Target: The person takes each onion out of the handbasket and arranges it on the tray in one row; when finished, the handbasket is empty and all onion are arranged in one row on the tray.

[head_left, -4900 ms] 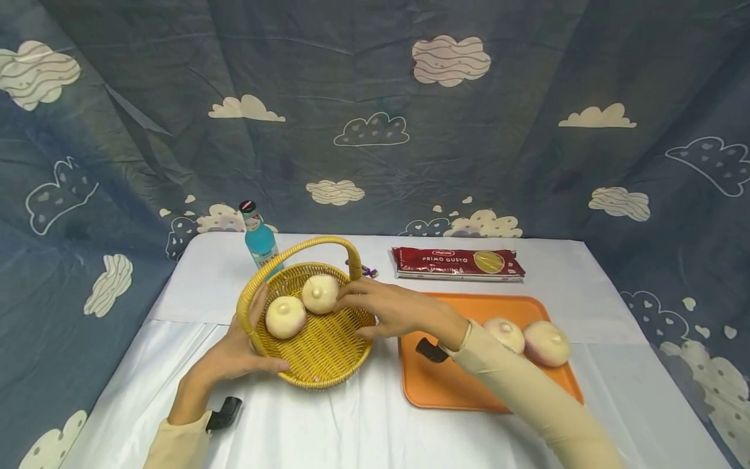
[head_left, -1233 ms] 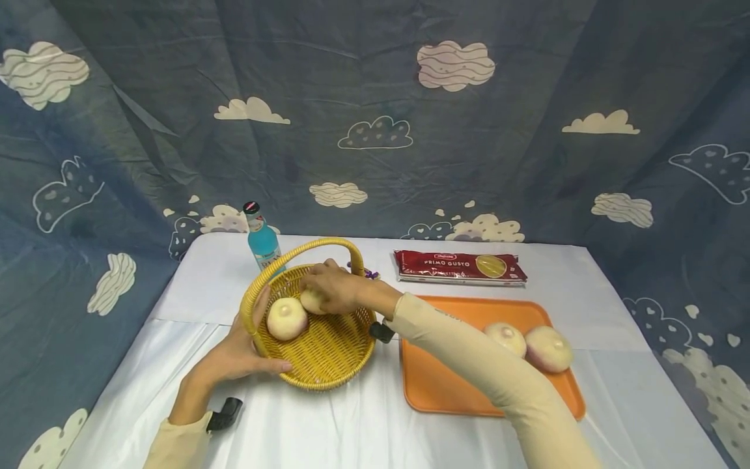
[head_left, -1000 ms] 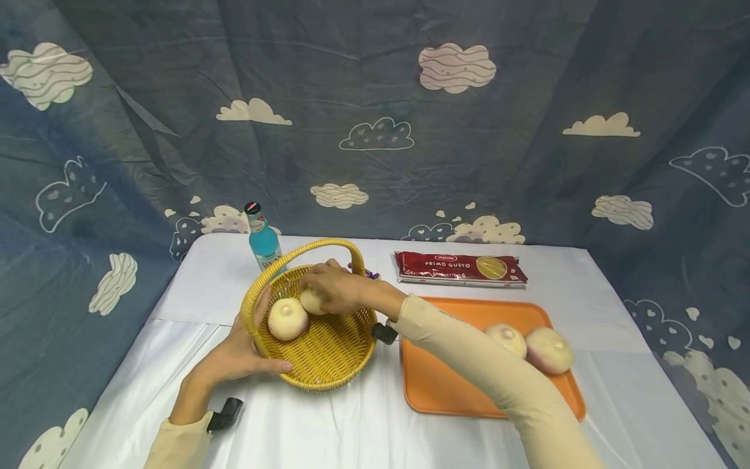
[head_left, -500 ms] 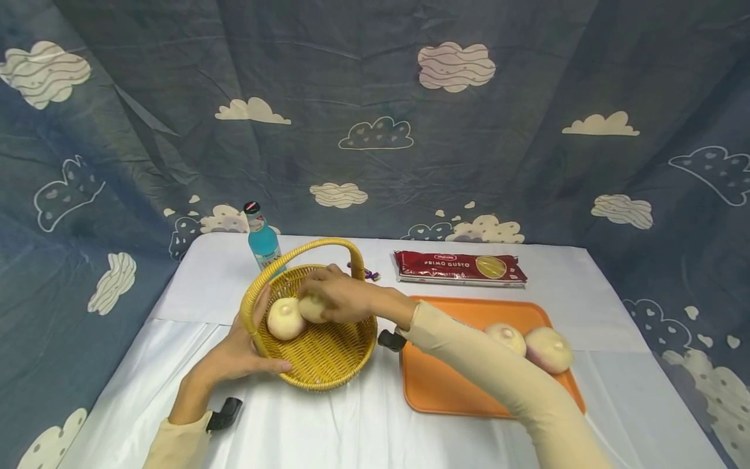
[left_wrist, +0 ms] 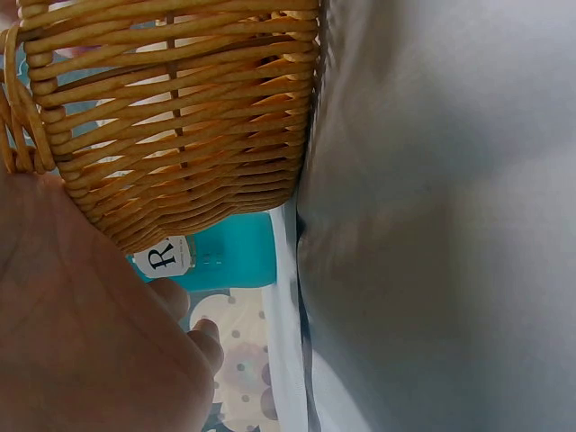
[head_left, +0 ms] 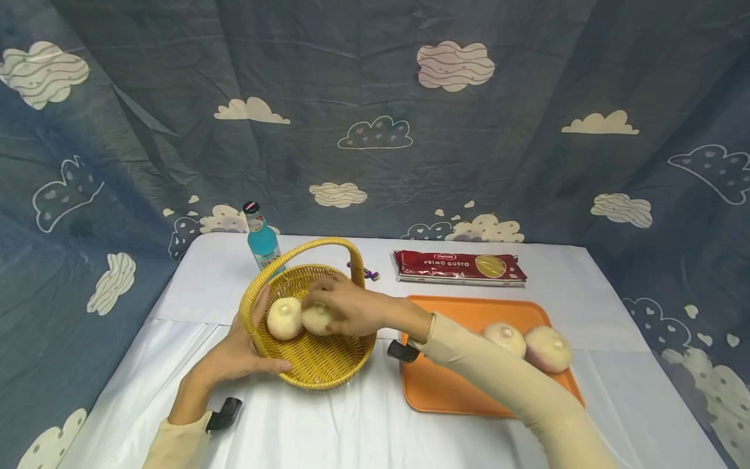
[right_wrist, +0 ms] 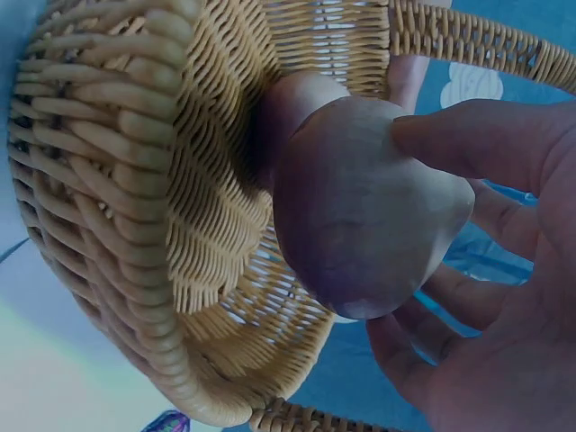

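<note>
A yellow wicker basket (head_left: 322, 361) with an arched handle stands left of the middle. My left hand (head_left: 234, 352) holds its left side, thumb over the front rim; the left wrist view shows the palm (left_wrist: 90, 306) against the weave. Inside the basket, my right hand (head_left: 351, 306) grips a pale onion (head_left: 316, 319) between thumb and fingertips. The right wrist view shows this onion (right_wrist: 360, 207), purplish and pointed, raised off the basket floor. A second onion (head_left: 285, 319) lies beside it, toward the left wall.
An orange tray (head_left: 445, 397) at the right bears two more onions (head_left: 505, 339), partly behind the right sleeve. A red spaghetti packet (head_left: 459, 268) lies behind it. A blue bottle (head_left: 263, 242) stands behind the basket, and small purple-wrapped sweets (head_left: 371, 275) lie near the handle.
My right hand came in from the basket's right rim and took hold of the back onion. Over the last second it has drawn that onion slightly toward me. The left hand stays put.
</note>
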Available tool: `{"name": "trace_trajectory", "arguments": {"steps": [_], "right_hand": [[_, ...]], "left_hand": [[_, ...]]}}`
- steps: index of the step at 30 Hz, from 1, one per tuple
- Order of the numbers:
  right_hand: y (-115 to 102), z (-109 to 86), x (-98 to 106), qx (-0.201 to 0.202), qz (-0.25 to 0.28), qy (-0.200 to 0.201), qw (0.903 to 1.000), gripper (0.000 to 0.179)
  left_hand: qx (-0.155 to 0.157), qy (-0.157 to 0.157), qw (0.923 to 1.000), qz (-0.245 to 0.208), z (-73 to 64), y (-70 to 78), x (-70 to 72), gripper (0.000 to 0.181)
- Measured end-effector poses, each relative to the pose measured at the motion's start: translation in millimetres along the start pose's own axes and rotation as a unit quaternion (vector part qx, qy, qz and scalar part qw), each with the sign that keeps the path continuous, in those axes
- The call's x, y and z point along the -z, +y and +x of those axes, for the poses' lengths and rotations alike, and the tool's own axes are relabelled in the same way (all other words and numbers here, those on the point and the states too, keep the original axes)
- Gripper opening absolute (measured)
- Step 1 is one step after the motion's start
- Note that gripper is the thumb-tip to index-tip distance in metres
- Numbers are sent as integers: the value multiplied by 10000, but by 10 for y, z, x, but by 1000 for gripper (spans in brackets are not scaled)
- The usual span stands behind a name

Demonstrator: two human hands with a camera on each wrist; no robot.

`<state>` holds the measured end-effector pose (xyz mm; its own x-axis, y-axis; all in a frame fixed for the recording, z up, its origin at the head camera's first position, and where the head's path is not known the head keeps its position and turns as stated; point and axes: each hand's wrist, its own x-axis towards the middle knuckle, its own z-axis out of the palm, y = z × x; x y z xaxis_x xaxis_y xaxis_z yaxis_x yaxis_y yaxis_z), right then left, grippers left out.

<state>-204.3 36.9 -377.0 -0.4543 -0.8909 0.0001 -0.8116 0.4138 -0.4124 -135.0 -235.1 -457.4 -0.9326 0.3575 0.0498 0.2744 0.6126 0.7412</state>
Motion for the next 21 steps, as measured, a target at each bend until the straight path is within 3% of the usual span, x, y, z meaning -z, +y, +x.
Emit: {"name": "trace_trajectory", "arguments": {"steps": [21], "right_hand": [[-99, -353, -82, 310, 243, 194, 9990, 46]], "left_hand": [[-21, 43, 10000, -14, -5, -6, -3, 147]]}}
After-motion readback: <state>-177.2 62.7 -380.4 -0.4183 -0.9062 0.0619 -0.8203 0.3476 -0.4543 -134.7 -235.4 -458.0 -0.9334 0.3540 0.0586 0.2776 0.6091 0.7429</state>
